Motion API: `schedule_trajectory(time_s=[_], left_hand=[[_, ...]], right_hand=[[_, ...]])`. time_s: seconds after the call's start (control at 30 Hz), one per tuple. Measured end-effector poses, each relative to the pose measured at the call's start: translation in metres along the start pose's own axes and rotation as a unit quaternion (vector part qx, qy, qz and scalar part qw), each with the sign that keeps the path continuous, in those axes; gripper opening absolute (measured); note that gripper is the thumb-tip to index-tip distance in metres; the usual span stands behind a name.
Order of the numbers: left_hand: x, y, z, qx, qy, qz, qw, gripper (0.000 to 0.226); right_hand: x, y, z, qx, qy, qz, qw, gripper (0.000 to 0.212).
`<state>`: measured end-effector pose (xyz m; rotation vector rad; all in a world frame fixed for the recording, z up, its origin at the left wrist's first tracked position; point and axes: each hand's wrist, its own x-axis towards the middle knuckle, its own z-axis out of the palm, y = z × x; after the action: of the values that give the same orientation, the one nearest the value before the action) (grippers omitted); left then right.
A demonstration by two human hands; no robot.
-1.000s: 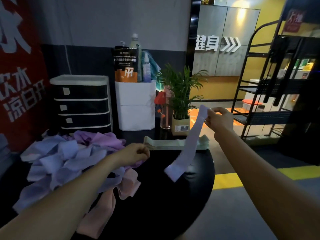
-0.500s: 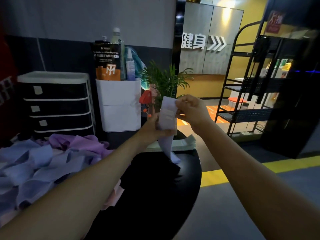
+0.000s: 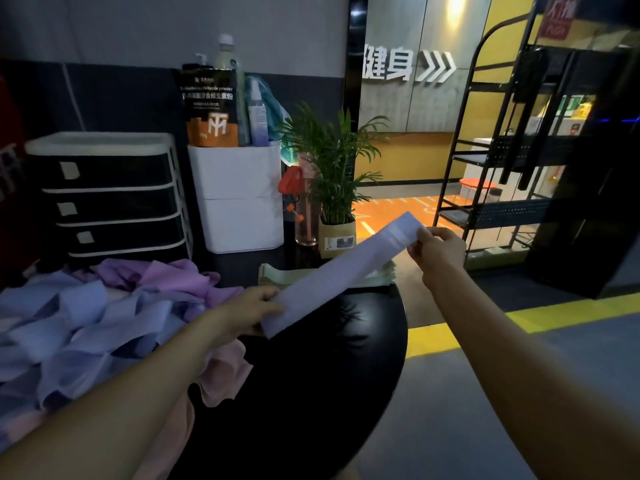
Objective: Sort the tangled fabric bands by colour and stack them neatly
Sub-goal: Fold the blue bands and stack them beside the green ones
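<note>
My left hand [image 3: 247, 311] pinches the near end of a pale lavender band [image 3: 341, 271]; my right hand [image 3: 437, 249] pinches its far end, so it stretches flat above the black round table [image 3: 311, 393]. A tangled pile of bands [image 3: 104, 327] lies left, and a folded pale green stack [image 3: 277, 276] sits at the far edge.

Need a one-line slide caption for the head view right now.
Both hands, left hand and right hand, stretch a pale lavender band above the black table.
</note>
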<state>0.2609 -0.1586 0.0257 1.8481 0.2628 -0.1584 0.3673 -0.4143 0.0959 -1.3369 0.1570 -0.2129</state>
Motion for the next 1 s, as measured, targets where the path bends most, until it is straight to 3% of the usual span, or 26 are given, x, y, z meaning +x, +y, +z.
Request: schedule_trajectory(time_s=[0.13,0.33,0.5,0.63,0.77,0.9,1.0], left_hand=[[0.012,-0.003,-0.006,-0.062,0.168,0.026,0.983,0.011],[0.043,-0.016,0.000,0.049,0.344,0.065,0.936,0.035],[0.056,-0.029,0.007,0.097,0.357,0.067,0.927,0.037],[0.052,-0.043,0.005,0.169,0.358,0.060,0.916,0.031],[0.048,-0.049,-0.001,0.181,0.362,0.059,0.912,0.027],[0.049,-0.051,-0.003,0.197,0.363,0.082,0.907,0.024],[0.047,-0.053,-0.003,0.253,0.334,0.089,0.904,0.029]], right_hand=[[0.009,0.035,-0.010,-0.035,-0.001,0.037,0.999,0.021],[0.015,0.091,-0.019,-0.102,0.016,0.064,0.993,0.031],[0.012,0.121,-0.027,-0.214,0.044,0.061,0.974,0.023],[0.002,0.120,-0.027,-0.311,0.030,-0.012,0.950,0.018],[0.000,0.122,-0.025,-0.352,0.018,-0.046,0.935,0.026],[-0.003,0.123,-0.023,-0.373,0.034,-0.071,0.924,0.019],[-0.003,0.128,-0.021,-0.412,0.021,-0.108,0.904,0.025]])
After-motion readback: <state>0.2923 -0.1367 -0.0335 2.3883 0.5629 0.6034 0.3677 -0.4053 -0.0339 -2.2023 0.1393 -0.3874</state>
